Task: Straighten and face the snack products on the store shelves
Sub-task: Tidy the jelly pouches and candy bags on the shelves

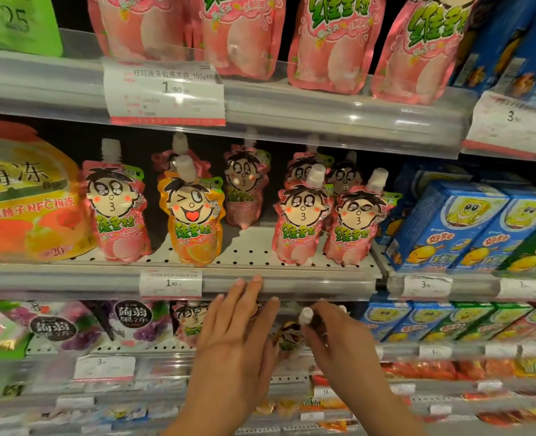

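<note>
Pink pouches [301, 221] printed with a cartoon face, black hair, red cheeks, green lettering and white caps. One orange pouch [192, 218] at 9 o'clock of those, winking face with a red heart mouth. Larger pink pouches [332, 45] at 12 o'clock, pale peach pictures, green characters. Blue boxes [449, 228] at 3 o'clock, yellow cartoon sponge figure. Yellow-orange bag [24, 196] at 9 o'clock. White price tags [166, 92] with red edging. Grey shelf [260, 250] dotted with black holes.
</note>
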Tool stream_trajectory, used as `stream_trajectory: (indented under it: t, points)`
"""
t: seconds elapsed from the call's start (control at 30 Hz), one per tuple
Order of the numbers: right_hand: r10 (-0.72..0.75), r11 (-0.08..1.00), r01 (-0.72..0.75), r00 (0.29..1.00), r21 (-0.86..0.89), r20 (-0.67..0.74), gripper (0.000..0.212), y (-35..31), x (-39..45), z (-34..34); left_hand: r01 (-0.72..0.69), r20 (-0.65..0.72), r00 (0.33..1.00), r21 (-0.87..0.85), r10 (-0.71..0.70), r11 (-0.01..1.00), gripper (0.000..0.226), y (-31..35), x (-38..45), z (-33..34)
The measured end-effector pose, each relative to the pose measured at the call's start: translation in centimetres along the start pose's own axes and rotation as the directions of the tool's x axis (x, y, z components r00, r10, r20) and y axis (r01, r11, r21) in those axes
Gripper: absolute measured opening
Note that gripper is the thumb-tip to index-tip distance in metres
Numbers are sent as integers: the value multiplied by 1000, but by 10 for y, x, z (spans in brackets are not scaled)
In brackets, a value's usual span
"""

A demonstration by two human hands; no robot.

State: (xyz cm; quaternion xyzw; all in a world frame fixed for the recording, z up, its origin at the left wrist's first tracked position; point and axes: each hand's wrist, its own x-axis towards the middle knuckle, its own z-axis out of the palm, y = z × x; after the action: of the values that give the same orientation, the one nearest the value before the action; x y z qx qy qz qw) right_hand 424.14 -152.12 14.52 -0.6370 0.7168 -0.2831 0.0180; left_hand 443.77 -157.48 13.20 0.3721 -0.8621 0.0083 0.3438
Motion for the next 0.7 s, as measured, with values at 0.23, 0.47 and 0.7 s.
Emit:
stream_trajectory:
  t: [0.23, 0.47, 0.7]
  points:
    - [22, 992, -29, 998, -125, -55, 13, 3, 8, 23, -43, 65, 997, 101, 36, 994, 66, -9, -6, 5]
    - [34, 984, -49, 996, -173, -84, 13, 6, 9, 40, 19, 14, 1000, 150, -21, 989, 62, -3, -1, 4]
    - [23, 982, -49, 989, -184, -143, 13, 8, 14, 46, 52, -14, 999, 154, -51, 987, 61, 0, 2, 7]
